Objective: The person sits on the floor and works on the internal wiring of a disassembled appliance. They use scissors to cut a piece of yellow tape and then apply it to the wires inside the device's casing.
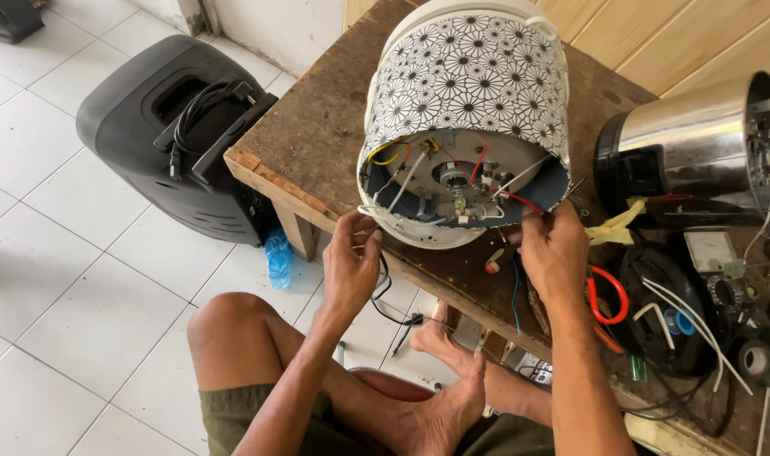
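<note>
A rice cooker (474,76) with a black-and-white flower pattern lies on its side on a worn wooden table (317,127). Its open underside (461,181) faces me, showing red, yellow and white wires around a central metal part. My left hand (351,262) pinches a thin black wire (385,291) at the cooker's lower left rim. My right hand (554,249) rests at the lower right rim, its fingers closed on the red wire ends there.
A steel pot body (689,148) lies at the right with yellow tape beside it. Red-handled pliers (609,295), a black base, white wires and tape rolls crowd the table's right. A black speaker (170,127) stands on the tiled floor at left. My bare knees sit below.
</note>
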